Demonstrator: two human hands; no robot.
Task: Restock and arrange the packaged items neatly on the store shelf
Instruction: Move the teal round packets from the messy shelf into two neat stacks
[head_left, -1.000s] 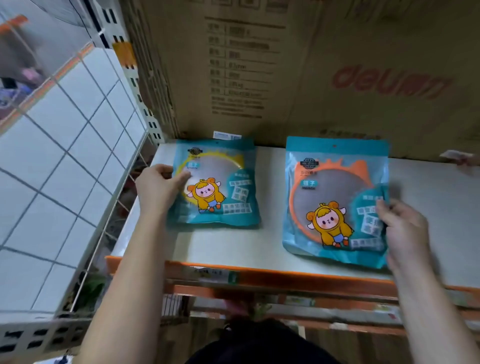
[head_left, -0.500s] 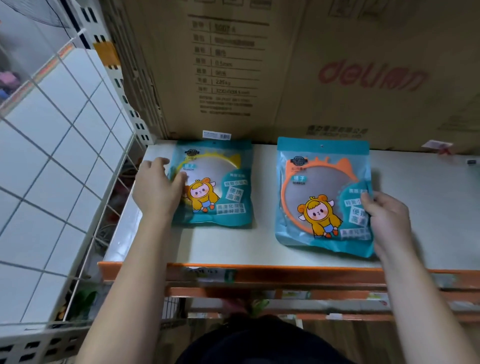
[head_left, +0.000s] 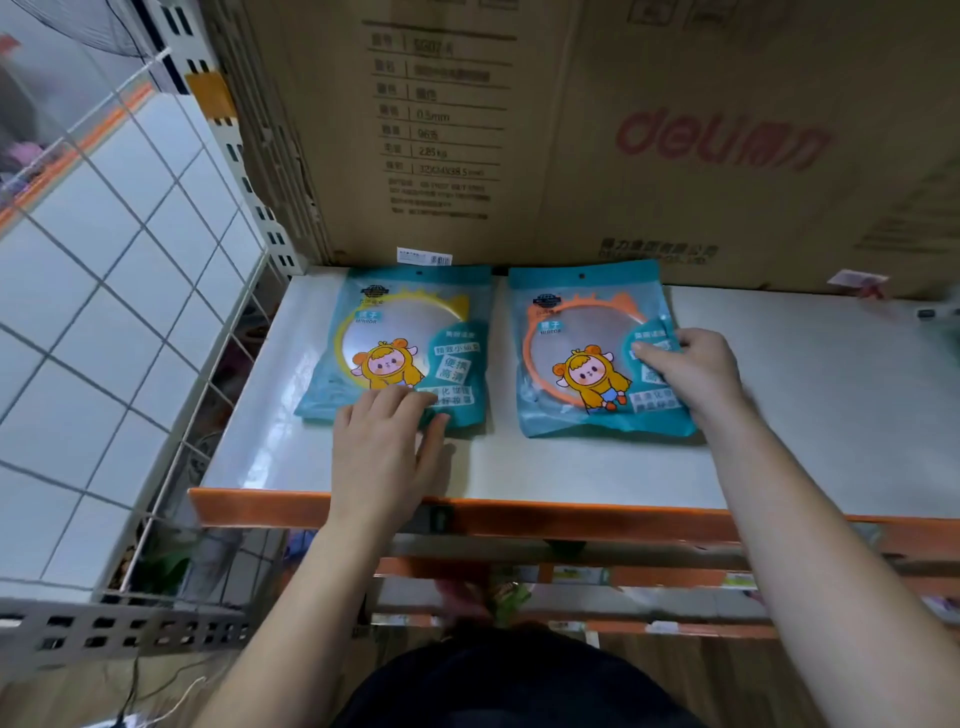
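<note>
Far left: a wire grid side panel (head_left: 171, 332) closes off the shelf (head_left: 571, 467), with pale tiles behind it. A big brown carton (head_left: 623, 130) stands along the far side of the shelf, and a small white label (head_left: 423, 256) sits at its foot.

Progress: two teal packets lie flat on the far-left part of the shelf, side by side with a narrow gap. Both far edges are up against the carton and both face up the same way.
- The yellow-rimmed mirror packet (head_left: 410, 332) is on the left and the orange-rimmed mirror packet (head_left: 576, 332) on the right.
- Their far edges roughly line up. The orange one's near edge comes a little closer to the orange front rail (head_left: 519, 512).
- Judgement: placing looks done for this pair and only the squaring-up is in hand.
- Bare white shelf runs off to the right, so more stock could follow. No further packets are in view, so I can't say how many are left.

Grip, left hand (head_left: 384, 447):
- It lies flat and wide open, palm down on the shelf.
- Straight fingers reach onto the near edge of the yellow-rimmed packet, touching or pressing it, with nothing clasped.

Grip, right hand (head_left: 696, 374):
- It is draped over the right side of the orange-rimmed packet.
- The fingers are bent and the tips rest on the packet's face.
- The packet's edge under the palm is hidden, so I can't tell whether this is a pinch or only a press.
</note>
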